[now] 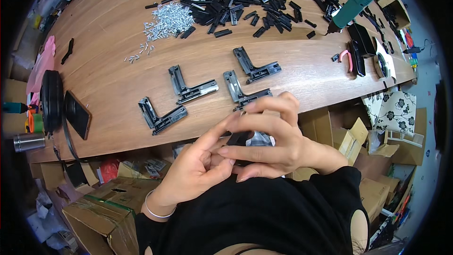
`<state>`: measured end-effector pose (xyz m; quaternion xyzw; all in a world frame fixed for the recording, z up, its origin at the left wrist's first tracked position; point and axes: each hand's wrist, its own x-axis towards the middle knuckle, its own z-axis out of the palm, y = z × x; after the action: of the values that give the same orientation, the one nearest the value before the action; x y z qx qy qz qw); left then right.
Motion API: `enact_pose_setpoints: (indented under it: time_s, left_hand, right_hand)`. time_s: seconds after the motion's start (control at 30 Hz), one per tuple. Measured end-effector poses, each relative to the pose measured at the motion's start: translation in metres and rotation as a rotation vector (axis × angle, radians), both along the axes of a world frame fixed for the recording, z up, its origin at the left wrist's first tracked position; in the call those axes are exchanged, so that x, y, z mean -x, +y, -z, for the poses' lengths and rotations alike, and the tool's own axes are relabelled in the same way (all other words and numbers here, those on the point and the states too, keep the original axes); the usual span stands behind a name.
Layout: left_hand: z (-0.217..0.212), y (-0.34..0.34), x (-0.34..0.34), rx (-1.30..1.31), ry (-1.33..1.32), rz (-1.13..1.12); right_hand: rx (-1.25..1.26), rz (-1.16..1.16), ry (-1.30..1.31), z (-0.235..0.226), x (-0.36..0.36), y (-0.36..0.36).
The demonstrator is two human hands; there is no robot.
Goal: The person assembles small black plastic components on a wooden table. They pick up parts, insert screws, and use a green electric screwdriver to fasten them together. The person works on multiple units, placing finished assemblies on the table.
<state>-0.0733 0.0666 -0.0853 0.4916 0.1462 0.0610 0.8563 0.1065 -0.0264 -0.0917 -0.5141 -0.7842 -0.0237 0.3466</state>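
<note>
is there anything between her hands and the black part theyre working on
Nothing visible: the left hand and right hand are both closed directly around the small black part, fingers touching it, over the table edge.

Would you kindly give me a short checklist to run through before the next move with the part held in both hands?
1. Both hands on the small black part: ok; left hand and right hand close around it.
2. Grip secure: cannot tell; fingers hide most of the part.
3. Finished L-shaped brackets laid apart on the table: ok, four lie separate.
4. Screws available: ok, a pile lies beyond the brackets.
5. Loose black pieces available: ok, a large heap.
6. Green power screwdriver at hand: ok, on the table's far right.
</note>
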Motion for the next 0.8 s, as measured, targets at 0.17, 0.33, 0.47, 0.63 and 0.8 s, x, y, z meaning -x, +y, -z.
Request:
enact_pose_setpoints:
  time_s: [0.17,0.33,0.47,0.63,0.8]
  left_hand:
    - [0.001,-0.004,-0.005,0.027,-0.02,-0.048]
    - [0.002,-0.008,-0.006,-0.359,-0.002,-0.262]
    - [0.002,-0.008,-0.014,-0.563,-0.173,-0.24]
    - [0.005,-0.013,-0.022,-0.812,-0.175,-0.086]
    - [0.013,-0.009,-0.033,-0.88,-0.194,-0.089]
  right_hand:
    - [-0.102,-0.047,0.164,0.008,-0.005,-0.003]
    - [0.047,0.032,1.412,0.014,0.018,0.001]
    - [0.919,-0.246,1.848,0.012,-0.001,-0.003]
    - [1.07,-0.268,1.876,0.023,-0.008,-0.012]
    - [0.887,-0.163,1.566,0.019,-0.014,-0.016]
